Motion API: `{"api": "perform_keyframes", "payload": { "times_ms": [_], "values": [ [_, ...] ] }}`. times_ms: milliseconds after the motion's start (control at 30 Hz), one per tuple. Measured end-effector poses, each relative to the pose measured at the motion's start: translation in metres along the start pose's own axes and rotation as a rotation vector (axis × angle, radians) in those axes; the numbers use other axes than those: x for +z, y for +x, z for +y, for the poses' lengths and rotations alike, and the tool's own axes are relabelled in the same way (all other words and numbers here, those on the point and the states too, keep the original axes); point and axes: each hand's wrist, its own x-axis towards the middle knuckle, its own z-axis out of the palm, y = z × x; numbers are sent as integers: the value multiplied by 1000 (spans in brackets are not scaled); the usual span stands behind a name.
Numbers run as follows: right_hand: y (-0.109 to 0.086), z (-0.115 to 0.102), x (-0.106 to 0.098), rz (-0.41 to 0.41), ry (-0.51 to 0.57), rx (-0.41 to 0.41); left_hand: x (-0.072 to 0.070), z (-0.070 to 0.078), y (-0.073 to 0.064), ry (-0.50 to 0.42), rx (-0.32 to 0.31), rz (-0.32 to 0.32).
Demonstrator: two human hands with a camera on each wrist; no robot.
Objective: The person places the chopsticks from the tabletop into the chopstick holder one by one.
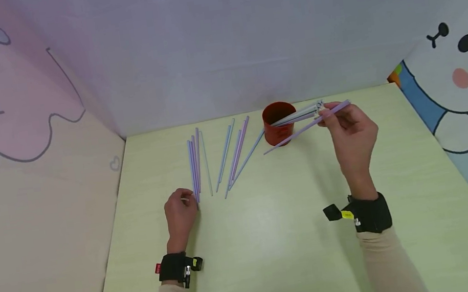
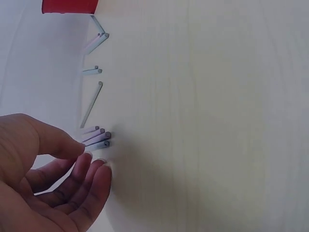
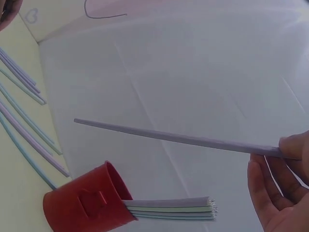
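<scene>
My right hand [image 1: 352, 133] pinches a thin, straw-like purple stick [image 3: 178, 138] by one end, between thumb and fingers. Its far end slants down and left, passing in front of the red cup [image 1: 278, 132] in the head view. Several pale sticks [image 3: 169, 209] stand bundled in that cup and lean out over its rim toward the right hand. On the table my left hand [image 1: 182, 214] rests with loosely bent fingers, its fingertips right at the near ends of a group of purple sticks [image 1: 196, 165]. Nothing shows between the left thumb and fingers.
To the right of that group lie a single pale stick [image 1: 207, 164], two blue sticks [image 1: 224, 157] and several purple and blue sticks [image 1: 239, 150]. One blue stick [image 1: 248, 158] reaches toward the cup's base. A plain curtain [image 1: 220, 44] hangs behind the table [image 1: 281, 238].
</scene>
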Motion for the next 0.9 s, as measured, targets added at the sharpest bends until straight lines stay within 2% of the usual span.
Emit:
{"api": "perform_keyframes", "payload": {
  "times_ms": [133, 300, 400, 567, 733, 900],
  "values": [
    [13, -5, -3, 43, -12, -42, 0, -3, 1, 21, -44, 2],
    [28, -10, -8, 98, -35, -98, -1, -2, 3, 46, -56, -21],
    [36, -10, -11, 101, -97, -142, -3, 0, 5, 55, -67, -35],
    [44, -6, -10, 119, -133, -150, -3, 1, 8, 114, -102, -50],
    [50, 0, -10, 157, -122, -162, -1, 1, 10, 148, -102, -64],
    [51, 11, -11, 177, -173, -160, 2, 0, 11, 160, -113, -96]
  ]
}}
